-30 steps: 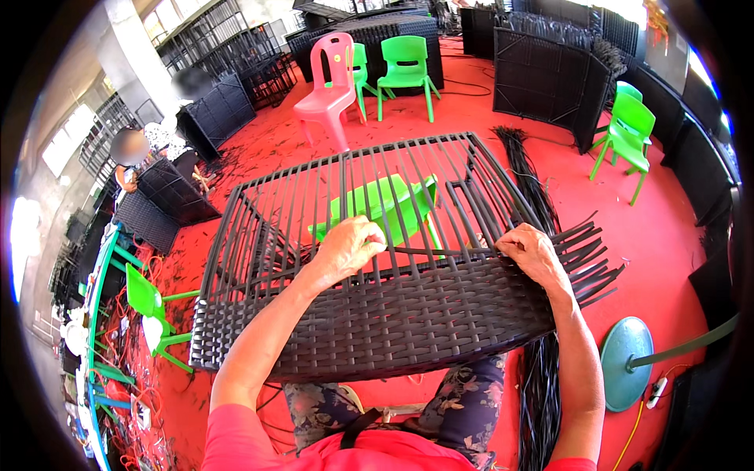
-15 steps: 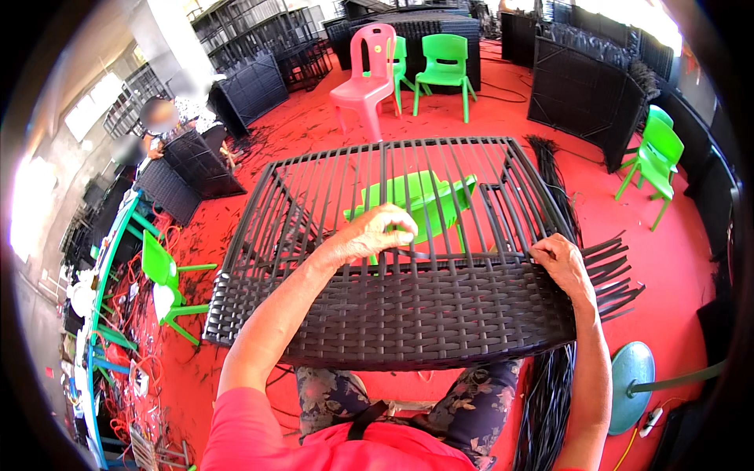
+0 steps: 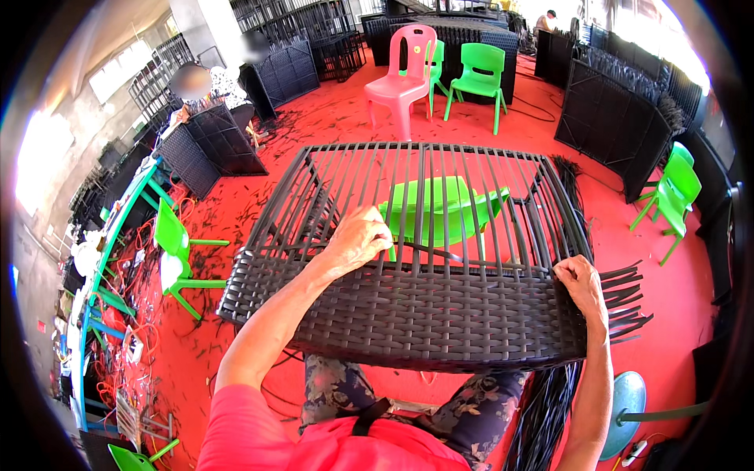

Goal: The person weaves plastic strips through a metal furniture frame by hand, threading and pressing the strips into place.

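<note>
A black furniture frame (image 3: 302, 177) with long bars stands before me, its near part covered by a dark wicker weave (image 3: 440, 318). My left hand (image 3: 360, 239) is closed in a pinch above the bars, left of the middle, just beyond the weave. From its fingers a thin black weaving strip (image 3: 444, 253) slants between the bars toward the weave's far edge on the right. My right hand (image 3: 581, 284) is closed at the frame's right edge, where the strip runs in; its fingertips are partly hidden. Loose strip ends (image 3: 624, 302) stick out beside it.
A green chair (image 3: 440, 208) shows beneath the bars. Black strips (image 3: 542, 416) lie in a bundle by my right leg. At left are a green chair (image 3: 174, 247) and a teal-edged table (image 3: 110, 259). A pink chair (image 3: 402, 86) stands ahead; a person (image 3: 224, 90) sits far left.
My left hand has moved left across the bars, drawing the strip along. My right hand stays at the frame's right edge. The whole view has shifted, so the scene sits farther right.
</note>
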Available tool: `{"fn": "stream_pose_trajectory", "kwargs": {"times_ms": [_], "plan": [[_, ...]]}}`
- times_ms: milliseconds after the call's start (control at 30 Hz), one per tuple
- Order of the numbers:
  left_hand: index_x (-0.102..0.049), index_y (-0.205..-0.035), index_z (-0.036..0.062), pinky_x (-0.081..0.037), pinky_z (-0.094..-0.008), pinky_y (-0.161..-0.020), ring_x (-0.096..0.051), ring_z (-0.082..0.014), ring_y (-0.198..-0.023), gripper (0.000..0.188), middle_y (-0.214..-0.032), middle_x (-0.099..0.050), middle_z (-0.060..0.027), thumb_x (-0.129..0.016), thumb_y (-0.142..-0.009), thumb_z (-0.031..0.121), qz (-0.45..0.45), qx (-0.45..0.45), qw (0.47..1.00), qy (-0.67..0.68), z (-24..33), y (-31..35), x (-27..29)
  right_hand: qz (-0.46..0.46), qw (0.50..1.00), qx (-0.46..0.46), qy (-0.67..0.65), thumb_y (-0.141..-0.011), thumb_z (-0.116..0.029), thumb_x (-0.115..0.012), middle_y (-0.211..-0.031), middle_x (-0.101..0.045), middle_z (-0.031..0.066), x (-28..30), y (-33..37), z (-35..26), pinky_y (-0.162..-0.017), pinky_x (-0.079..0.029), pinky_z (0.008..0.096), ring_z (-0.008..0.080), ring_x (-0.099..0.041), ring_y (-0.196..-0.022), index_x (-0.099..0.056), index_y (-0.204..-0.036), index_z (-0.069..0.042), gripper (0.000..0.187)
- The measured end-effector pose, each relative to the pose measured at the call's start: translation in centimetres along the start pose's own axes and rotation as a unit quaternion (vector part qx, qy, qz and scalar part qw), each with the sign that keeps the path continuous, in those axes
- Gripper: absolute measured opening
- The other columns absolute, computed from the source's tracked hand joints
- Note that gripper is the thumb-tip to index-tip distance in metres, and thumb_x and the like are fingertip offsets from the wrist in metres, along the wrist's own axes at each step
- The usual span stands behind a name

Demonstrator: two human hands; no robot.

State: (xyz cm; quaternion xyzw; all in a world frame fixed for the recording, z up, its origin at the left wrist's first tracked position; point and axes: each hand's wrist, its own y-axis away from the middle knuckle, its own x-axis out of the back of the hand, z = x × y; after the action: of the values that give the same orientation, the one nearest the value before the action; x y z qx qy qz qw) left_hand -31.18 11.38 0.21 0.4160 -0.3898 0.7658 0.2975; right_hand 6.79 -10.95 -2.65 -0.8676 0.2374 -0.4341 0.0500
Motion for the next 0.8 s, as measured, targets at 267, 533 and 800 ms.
{"fn": "stream_pose_trajectory", "kwargs": {"times_ms": [267,533,800], "plan": [[-0.066,-0.083,0.0006,-0.043,-0.0329,-0.085,-0.051,-0.0208,-0.097,0.022,-0.097,-0.055,-0.0080,-0.065,-0.084,0.022,-0.197,0.099,0.941,0.257,-1.4,-0.5,2.2,-0.003,1.000,0.011,0.020,-0.079,-0.013,-0.064,-0.074,-0.057,0.0098,0.1,0.0,-0.5,-0.062,-0.044,0.0318,0.0207,-0.057,-0.067,-0.064,-0.081,-0.001,0.012],[-0.066,-0.087,0.0014,-0.045,-0.0295,-0.077,-0.057,-0.0159,-0.085,0.016,-0.088,-0.058,-0.0055,-0.064,-0.084,0.017,0.017,0.220,0.963,0.153,-3.1,4.4,5.9,-0.013,1.000,0.012,0.017,-0.081,-0.014,-0.062,-0.071,-0.053,0.0082,0.1,-0.2,-0.6,-0.061,-0.041,0.0301,0.0178,-0.052,-0.065,-0.062,-0.078,-0.001,0.013],[-0.063,-0.080,0.0057,-0.043,-0.0374,-0.081,-0.054,-0.0249,-0.092,0.006,-0.088,-0.060,-0.0063,-0.063,-0.078,0.012,0.034,0.051,0.997,-0.035,-4.4,6.5,5.1,-0.010,1.000,-0.001,0.010,-0.082,-0.015,-0.061,-0.072,-0.049,0.0064,0.0,-0.1,-0.2,-0.060,-0.039,0.0290,0.0150,-0.047,-0.064,-0.060,-0.080,0.000,0.016]]}}
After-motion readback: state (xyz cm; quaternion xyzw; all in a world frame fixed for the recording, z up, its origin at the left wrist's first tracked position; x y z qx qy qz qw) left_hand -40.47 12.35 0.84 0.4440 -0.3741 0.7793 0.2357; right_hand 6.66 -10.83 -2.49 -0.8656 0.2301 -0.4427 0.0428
